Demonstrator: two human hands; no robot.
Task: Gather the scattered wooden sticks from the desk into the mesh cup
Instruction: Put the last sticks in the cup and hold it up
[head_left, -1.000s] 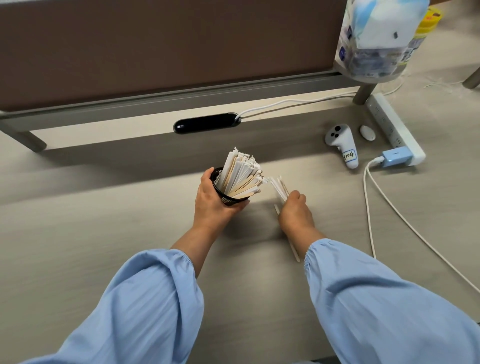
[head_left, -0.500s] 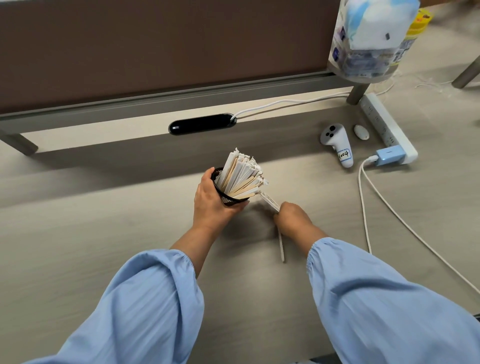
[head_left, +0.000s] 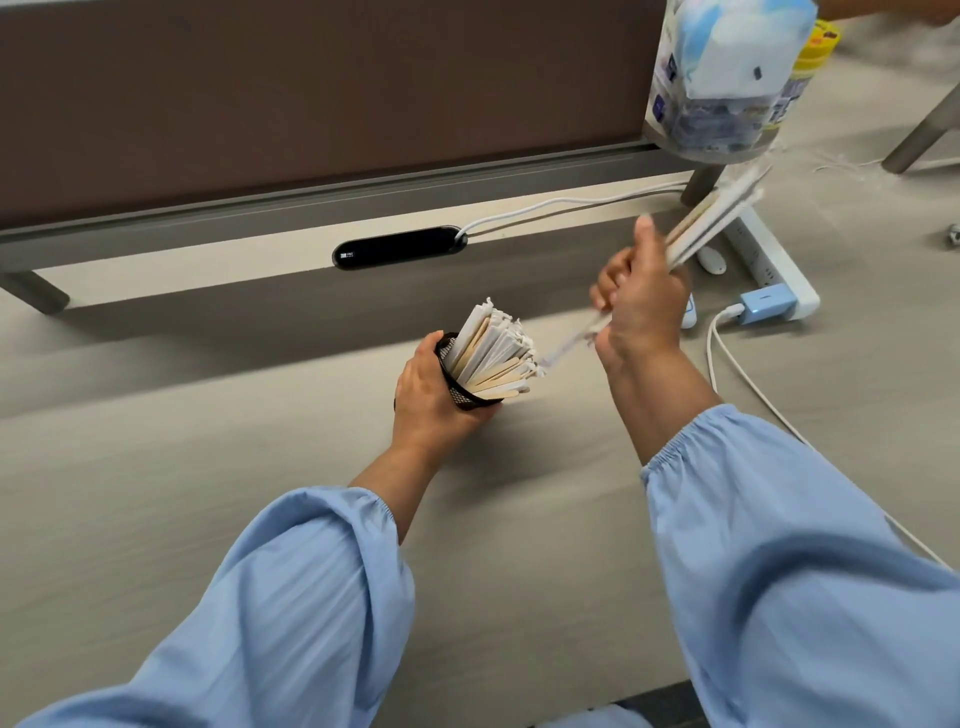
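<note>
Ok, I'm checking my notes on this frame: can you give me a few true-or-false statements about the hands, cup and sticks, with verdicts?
1. The left hand grips the cup. True.
2. The right hand is empty. False: it grips a bundle of sticks, held above the desk.
3. The cup holds nothing. False: sticks fill it.
4. A blue adapter sits at the end of the power strip. True.
</note>
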